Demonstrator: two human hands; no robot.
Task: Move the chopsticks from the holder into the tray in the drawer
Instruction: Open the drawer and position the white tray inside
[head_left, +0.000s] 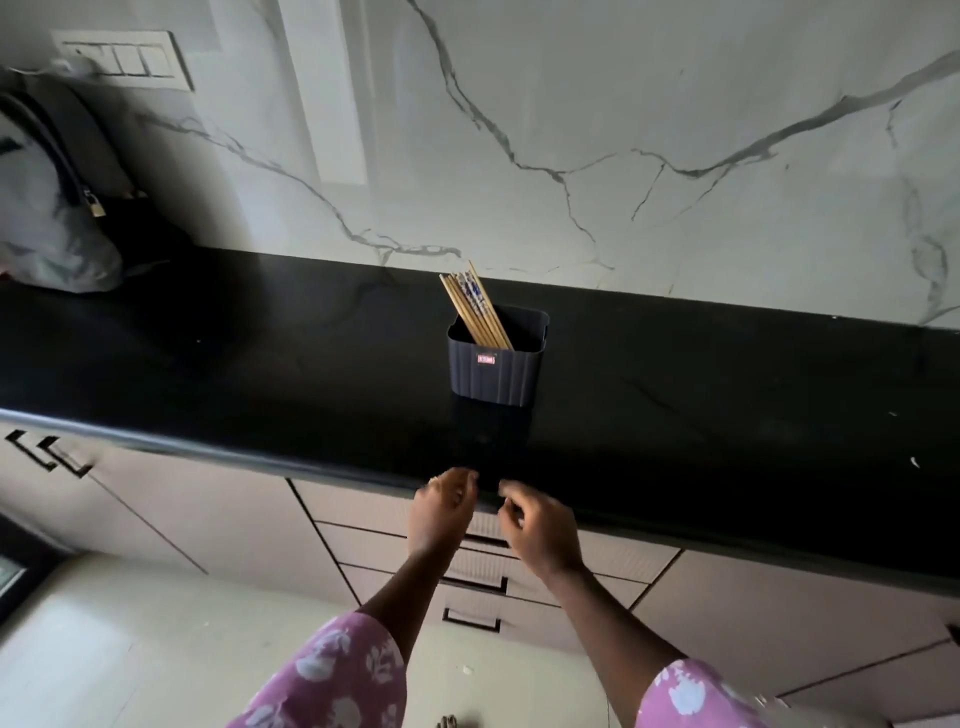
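A dark ribbed holder (493, 371) stands on the black countertop (260, 364), a little way in from the front edge. Several wooden chopsticks (475, 306) lean left inside it, their tops sticking out above the rim. My left hand (441, 512) and my right hand (540, 525) hover side by side at the counter's front edge, in front of the top drawer (363, 506). Both hands have curled fingers and hold nothing. The drawers below the counter are closed, so no tray is visible.
A stack of drawers with dark handles (478, 584) sits below my hands. Cabinet doors (156, 509) flank them. A grey bag (47, 218) rests at the counter's far left. A switch panel (124, 60) is on the marble wall.
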